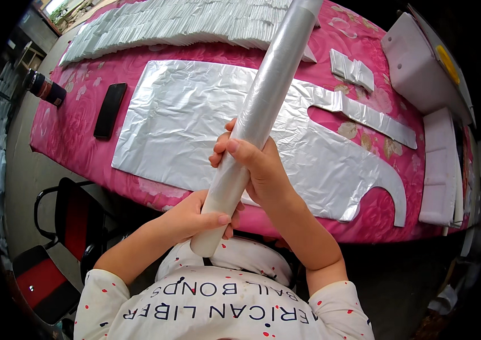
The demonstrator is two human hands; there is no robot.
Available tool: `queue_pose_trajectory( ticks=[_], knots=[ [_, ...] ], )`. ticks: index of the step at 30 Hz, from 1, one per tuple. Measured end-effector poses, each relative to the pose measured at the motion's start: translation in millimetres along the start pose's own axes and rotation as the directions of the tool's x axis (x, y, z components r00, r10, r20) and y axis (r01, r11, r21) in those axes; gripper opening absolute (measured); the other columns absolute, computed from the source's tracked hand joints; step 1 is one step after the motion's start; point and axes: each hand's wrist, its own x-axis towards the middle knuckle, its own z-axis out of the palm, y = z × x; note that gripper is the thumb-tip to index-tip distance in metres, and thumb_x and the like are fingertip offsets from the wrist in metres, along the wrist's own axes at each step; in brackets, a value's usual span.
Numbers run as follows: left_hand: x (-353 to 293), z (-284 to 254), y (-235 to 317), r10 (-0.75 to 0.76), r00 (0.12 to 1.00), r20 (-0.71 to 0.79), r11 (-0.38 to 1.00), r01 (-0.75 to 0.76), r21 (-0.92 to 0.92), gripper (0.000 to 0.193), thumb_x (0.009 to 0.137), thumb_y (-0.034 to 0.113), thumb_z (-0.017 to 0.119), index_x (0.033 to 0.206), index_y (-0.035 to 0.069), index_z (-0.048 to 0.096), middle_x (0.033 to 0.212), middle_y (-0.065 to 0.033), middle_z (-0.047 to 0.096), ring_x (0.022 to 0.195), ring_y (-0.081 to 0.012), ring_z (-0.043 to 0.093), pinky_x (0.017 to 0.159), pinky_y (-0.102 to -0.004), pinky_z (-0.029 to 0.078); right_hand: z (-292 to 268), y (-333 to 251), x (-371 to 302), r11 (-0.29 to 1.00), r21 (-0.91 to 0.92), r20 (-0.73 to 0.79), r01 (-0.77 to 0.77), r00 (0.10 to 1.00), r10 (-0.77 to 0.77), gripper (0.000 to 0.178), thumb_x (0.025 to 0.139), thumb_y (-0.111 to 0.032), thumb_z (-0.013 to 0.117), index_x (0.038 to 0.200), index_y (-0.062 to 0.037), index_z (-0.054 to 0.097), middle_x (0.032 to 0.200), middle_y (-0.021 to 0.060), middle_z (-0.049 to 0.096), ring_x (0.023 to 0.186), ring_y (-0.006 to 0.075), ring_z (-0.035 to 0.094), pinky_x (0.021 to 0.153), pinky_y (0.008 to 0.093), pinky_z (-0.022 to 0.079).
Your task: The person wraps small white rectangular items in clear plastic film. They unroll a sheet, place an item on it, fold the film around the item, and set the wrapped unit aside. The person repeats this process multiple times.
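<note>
A long roll of clear plastic film (277, 71) slants up and away from my body, its near end close to my shirt. My left hand (195, 218) wraps round the roll near that lower end. Higher up, my right hand (254, 161) grips it, thumb on top and fingers curled round the far side. Under the roll, a flat stack of silvery-white plastic vest bags (178, 113) lies on the table, its two handle straps pointing right. Part of the stack is hidden behind the roll and my hands.
A pink flowered cloth (82, 119) covers the table. Rows of folded white bags (178, 25) line the far side; a small bundle (352, 71) lies right. A black phone (110, 110) and dark jar (45, 89) sit left. White foam boxes (421, 62) stand right. Chairs (76, 221) are lower left.
</note>
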Motion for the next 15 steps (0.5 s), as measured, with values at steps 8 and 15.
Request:
queue_pose_trajectory(
  ticks=[8, 15],
  knots=[
    [6, 1, -2, 0.024, 0.994, -0.103, 0.989, -0.009, 0.147, 0.040, 0.068, 0.021, 0.073, 0.096, 0.003, 0.052, 0.078, -0.0036, 0.054, 0.067, -0.0117, 0.055, 0.061, -0.0276, 0.047, -6, 6, 2, 1.000, 0.000, -0.063, -0.027, 0.998, 0.027, 0.059, 0.074, -0.028, 0.070, 0.112, 0.0027, 0.038, 0.085, 0.0101, 0.057, 0.082, 0.0187, 0.060, 0.078, 0.0315, 0.051],
    [7, -6, -11, 0.029, 0.999, -0.040, 0.993, -0.024, 0.117, 0.035, 0.071, 0.018, 0.070, 0.098, 0.002, 0.053, 0.080, -0.0040, 0.056, 0.068, -0.0118, 0.056, 0.063, -0.0285, 0.048, -4, 14, -8, 0.999, -0.020, -0.076, -0.026, 0.997, 0.024, 0.056, 0.075, -0.027, 0.069, 0.112, 0.0023, 0.039, 0.085, 0.0099, 0.057, 0.083, 0.0184, 0.060, 0.078, 0.0316, 0.049]
  ],
)
